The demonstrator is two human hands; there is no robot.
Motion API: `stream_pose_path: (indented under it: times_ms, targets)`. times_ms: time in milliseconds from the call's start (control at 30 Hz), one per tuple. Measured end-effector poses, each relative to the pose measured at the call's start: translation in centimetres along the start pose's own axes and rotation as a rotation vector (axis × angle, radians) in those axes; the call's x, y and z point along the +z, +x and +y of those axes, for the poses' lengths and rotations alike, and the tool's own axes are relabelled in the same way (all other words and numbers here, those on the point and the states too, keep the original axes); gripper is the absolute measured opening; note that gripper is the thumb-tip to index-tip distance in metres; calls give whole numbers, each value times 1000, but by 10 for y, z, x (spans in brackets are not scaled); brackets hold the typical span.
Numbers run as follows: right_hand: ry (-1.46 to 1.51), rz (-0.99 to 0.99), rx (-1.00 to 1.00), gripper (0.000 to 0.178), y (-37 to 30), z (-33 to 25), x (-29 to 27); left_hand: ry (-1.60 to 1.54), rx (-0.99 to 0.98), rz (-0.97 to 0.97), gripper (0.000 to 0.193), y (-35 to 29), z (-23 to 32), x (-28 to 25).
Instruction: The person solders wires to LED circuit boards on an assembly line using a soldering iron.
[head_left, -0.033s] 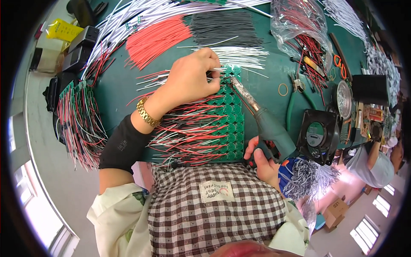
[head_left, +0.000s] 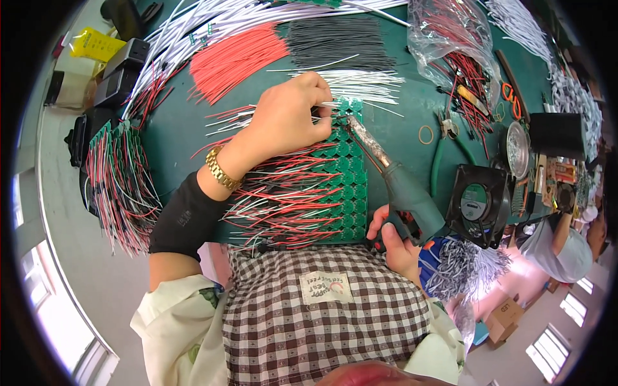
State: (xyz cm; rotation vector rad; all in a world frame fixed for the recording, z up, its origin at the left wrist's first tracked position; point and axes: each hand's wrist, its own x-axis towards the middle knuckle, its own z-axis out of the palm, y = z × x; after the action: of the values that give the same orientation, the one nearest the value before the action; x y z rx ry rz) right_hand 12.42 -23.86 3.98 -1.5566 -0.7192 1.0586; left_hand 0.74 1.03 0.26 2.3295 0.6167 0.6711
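Left hand pinches a thin white wire over green round-padded boards; right hand grips the soldering iron.

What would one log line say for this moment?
left hand: holds white wire on green board | right hand: grips soldering gun, tip at board

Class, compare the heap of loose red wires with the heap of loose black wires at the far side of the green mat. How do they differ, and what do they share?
The red wires lie left of the black wires. The red wires slant and fan out; the black wires lie nearly parallel in a tidier block. Colour differs too. Both are heaps of short cut lengths, lying loose on the green mat, beyond the left hand.
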Motion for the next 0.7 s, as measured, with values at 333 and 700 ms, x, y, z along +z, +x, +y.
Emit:
stream_pose_path:
  times_ms: [333,700]
  targets:
    - [132,45,-105,43,-6,14,-6,14,-32,-22,10,0,0,1]
    - [311,58,-124,55,-22,23,-10,12,-13,-18,10,0,-2,1]
